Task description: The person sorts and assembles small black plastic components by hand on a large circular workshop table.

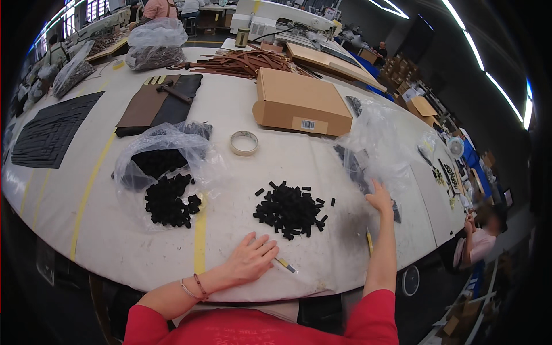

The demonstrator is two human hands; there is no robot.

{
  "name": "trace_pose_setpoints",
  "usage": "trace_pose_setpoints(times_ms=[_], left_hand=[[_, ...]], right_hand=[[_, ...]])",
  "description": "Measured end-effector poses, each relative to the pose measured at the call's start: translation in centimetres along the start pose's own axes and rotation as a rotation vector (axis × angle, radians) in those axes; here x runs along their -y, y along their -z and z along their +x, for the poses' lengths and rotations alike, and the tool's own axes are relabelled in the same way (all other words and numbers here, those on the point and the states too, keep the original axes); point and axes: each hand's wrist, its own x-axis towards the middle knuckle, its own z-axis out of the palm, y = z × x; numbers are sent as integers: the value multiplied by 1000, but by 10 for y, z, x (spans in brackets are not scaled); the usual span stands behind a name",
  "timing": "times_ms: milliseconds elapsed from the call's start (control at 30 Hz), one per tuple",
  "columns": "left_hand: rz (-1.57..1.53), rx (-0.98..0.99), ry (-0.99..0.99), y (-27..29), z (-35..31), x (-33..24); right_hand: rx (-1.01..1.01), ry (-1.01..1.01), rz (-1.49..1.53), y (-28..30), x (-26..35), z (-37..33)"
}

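My left hand (pixel 253 260) lies palm down on the pale table, fingers outstretched, beside a slim grey-and-yellow pen-like tool (pixel 286 265). Just beyond it is a loose heap of small black cylindrical pieces (pixel 288 211), with several strays around its edge. On the right, my right hand (pixel 380 198) reaches to the near edge of a clear plastic bag (pixel 376 135), its fingers bent at the film. Dark flat pieces (pixel 355 167) show in or under this partly blurred bag. Left of the heap, another clear bag (pixel 129 167) lies open, with more black pieces (pixel 171 201) spilling out.
A roll of tape (pixel 244 143) and a cardboard box (pixel 302 102) stand behind the heap. Brown strips (pixel 241 62) lie farther back. Brown and black sheets with a hammer (pixel 175 92) are at left, near black strips (pixel 54 132). A yellow tool (pixel 370 241) lies beside my right forearm.
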Motion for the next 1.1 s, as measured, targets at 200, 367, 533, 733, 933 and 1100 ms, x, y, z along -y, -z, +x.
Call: trace_pose_setpoints(times_ms=[200,367,533,733,933,1100], left_hand=[[-29,11,22,-1,-2,0],[25,-84,-40,-4,0,5],[-54,10,-7,3,0,6],[-216,-123,110,16,2,12],[-1261,-197,635,33,9,20],[-836,-414,493,43,2,14]], right_hand=[[-275,327,462,-12,19,-47],[-37,313,486,-64,48,-51],[-84,335,337,-87,38,-37],[138,108,1107,-65,64,-93],[642,49,1914,-56,168,-212],[700,-3,2072,-72,197,-234]])
